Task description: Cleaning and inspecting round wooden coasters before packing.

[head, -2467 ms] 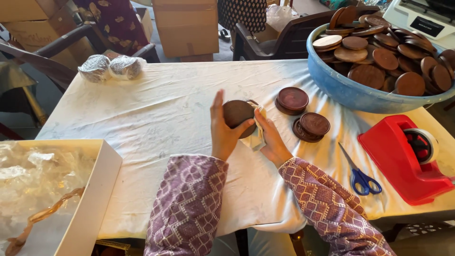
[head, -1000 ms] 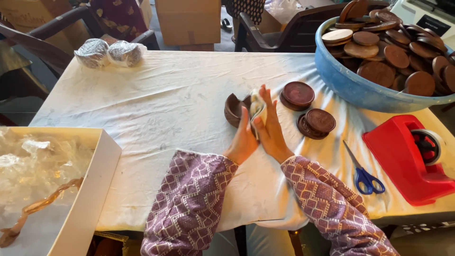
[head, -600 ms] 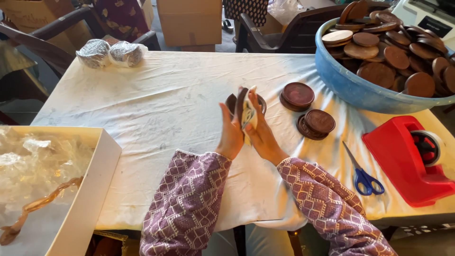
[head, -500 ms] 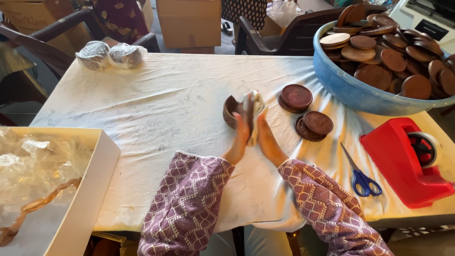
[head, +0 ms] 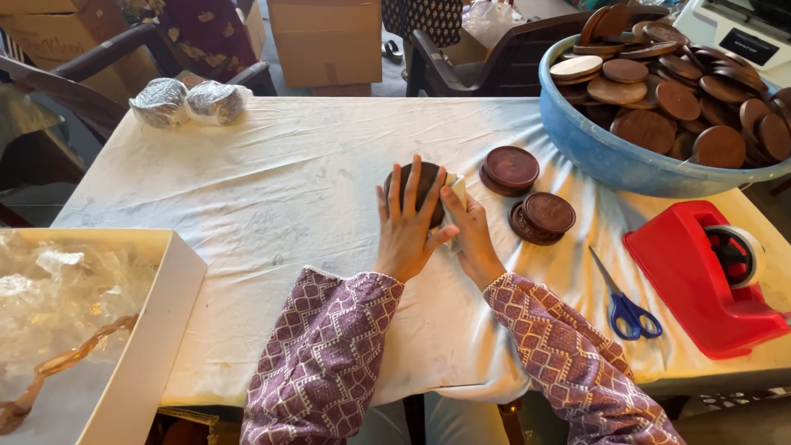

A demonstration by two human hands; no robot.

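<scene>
Now, left hand flat atop brown disc, right hand gripping its wrap beside.

Both hands together at centre, left flat, fingers spread; right alongside, curled.

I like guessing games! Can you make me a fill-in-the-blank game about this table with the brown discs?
1. The left hand lies flat on a brown wooden ____.
2. The blue tub is full of more brown ____.
3. The scissors have ____ handles.
4. The tape dispenser beside the scissors is ____.

Missing words: disc; discs; blue; red
</scene>
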